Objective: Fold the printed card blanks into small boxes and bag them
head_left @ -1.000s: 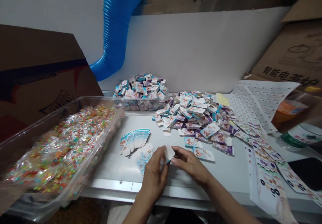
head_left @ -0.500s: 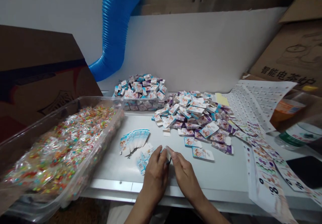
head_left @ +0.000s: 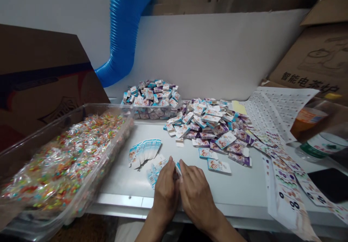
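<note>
Single head-worn camera, facing forward and down; table (head_left: 239, 191) close below, wall (head_left: 206, 53) ahead, farther off.

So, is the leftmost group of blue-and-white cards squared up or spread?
Spread: the cards lie overlapping in a fan on the table, blue edges showing.

The box pile (head_left: 208, 120) lies beyond the right hand (head_left: 196, 187).

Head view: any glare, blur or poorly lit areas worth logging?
Head view: glare on the table's front edge; head view: deep shade on the left carton; head view: soft, stretched detail at near end of clear tub; head view: small box mostly hidden between left hand and right hand.
</note>
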Available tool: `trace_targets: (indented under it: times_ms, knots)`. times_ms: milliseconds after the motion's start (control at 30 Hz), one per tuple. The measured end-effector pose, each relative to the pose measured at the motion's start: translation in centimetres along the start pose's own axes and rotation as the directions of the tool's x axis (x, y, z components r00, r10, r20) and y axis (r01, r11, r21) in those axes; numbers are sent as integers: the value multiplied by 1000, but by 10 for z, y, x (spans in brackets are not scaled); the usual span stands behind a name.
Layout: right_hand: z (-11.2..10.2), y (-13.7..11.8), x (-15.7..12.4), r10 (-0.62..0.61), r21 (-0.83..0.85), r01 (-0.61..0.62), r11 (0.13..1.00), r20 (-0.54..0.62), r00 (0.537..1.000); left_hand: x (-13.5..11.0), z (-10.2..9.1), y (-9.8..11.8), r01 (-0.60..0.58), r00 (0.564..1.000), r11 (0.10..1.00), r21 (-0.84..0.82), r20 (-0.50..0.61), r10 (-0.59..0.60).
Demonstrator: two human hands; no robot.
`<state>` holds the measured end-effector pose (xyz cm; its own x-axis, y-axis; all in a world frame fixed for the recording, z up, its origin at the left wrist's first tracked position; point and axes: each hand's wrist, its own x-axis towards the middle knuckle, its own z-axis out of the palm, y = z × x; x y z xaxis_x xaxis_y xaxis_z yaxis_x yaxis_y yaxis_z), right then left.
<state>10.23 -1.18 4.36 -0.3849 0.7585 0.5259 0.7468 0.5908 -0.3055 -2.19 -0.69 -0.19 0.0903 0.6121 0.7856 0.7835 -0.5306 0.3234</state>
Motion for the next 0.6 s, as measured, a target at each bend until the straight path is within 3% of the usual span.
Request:
trace_targets:
  times_ms: [100,200,300,367,400,433,500,533,567,600]
  knots:
    - [3,-1,-7,-94,-67,94,993,-1,996,2,-8,3,3,998,1000,-21,58,-2]
    - [1,-1,-9,-72,23,71,997,45,996,3,-13,6,17,996,1000,-21,87,-15]
    - [-9,15,5,37,274,-101,956,231,972,4,-17,7,8,993,1000,-30,121,-4]
    - [-20,38,26,87,447,-266,854,383,920,5,-23,6,42,989,998,-49,147,-34]
    - [-24,51,37,110,515,-347,784,435,894,6,-27,5,96,986,994,-52,144,-88]
    - [-27,64,49,216,557,-441,704,424,880,6,-32,3,173,978,984,-47,124,-166]
    - [-28,80,67,398,679,-510,528,332,855,7,-40,-2,359,933,932,-40,45,-357]
    - [-24,83,71,419,699,-505,506,313,852,7,-43,-5,438,899,898,-45,5,-438]
    - [-18,81,73,379,677,-490,549,321,868,8,-46,-9,497,866,866,-53,-30,-499]
    - [-11,76,71,281,620,-441,649,343,896,8,-48,-11,530,844,846,-62,-56,-533]
